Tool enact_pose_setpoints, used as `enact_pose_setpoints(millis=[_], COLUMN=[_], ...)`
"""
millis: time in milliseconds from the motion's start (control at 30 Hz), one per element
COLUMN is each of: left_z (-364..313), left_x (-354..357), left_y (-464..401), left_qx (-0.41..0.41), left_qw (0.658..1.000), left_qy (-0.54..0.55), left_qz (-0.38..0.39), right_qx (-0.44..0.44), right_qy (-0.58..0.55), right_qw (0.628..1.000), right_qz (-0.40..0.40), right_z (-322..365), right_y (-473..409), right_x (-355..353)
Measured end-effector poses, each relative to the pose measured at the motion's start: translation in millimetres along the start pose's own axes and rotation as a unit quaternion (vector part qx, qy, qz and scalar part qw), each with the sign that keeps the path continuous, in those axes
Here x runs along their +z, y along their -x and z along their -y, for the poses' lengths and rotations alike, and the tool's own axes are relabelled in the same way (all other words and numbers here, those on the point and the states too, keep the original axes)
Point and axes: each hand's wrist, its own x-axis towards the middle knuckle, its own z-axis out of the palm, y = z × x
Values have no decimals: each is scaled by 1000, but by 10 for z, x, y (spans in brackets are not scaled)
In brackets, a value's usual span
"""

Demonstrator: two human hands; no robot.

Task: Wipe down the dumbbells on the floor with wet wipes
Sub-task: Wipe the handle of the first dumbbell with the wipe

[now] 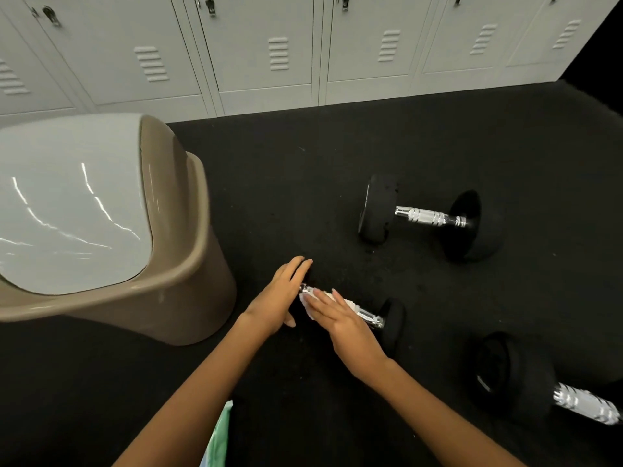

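Nearest dumbbell (377,318) lies on the black rubber floor (303,183), just right of the tan swing-lid bin (188,264).

Left hand (279,294): fingers straight and together, laid over the dumbbell's left weight head, which is mostly hidden under the palm. No curl round anything.

Right hand (340,321): fingers extended, pressing a white wet wipe (308,303) flat onto the chrome handle. Wipe shows only at the fingertips, toward the bin end of the handle. Right weight head is uncovered.

Second dumbbell (424,217): on the floor further from the bin, beyond the first, well apart from both hands.

Third dumbbell (526,382): farthest from the bin, partly cut off by the frame edge.

Grey lockers (263,52) stand behind the bin. A green-and-white item (219,433) shows at the bottom edge, below the bin; cannot tell what it is.
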Motion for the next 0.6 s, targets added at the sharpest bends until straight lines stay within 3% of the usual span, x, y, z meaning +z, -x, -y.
enact_pose_setpoints(millis=[233, 300, 400, 500, 600], left_z=[-1, -11, -8, -8, -12], left_x=[-18, -4, 16, 18, 9], left_y=[50, 67, 64, 42, 24], left_qx=[4, 5, -2, -8, -14], left_qw=[1000, 1000, 1000, 1000, 1000], left_qy=[20, 9, -9, -17, -22], left_qz=[9, 3, -3, 2, 5], right_qx=[156, 213, 287, 289, 217], right_qy=[-87, -96, -86, -61, 42], right_qw=[981, 972, 947, 946, 975], right_qz=[-72, -24, 114, 131, 26], right_z=[149, 140, 44, 51, 182], right_y=[-330, -451, -589, -597, -442], right_x=[-115, -185, -232, -234, -166])
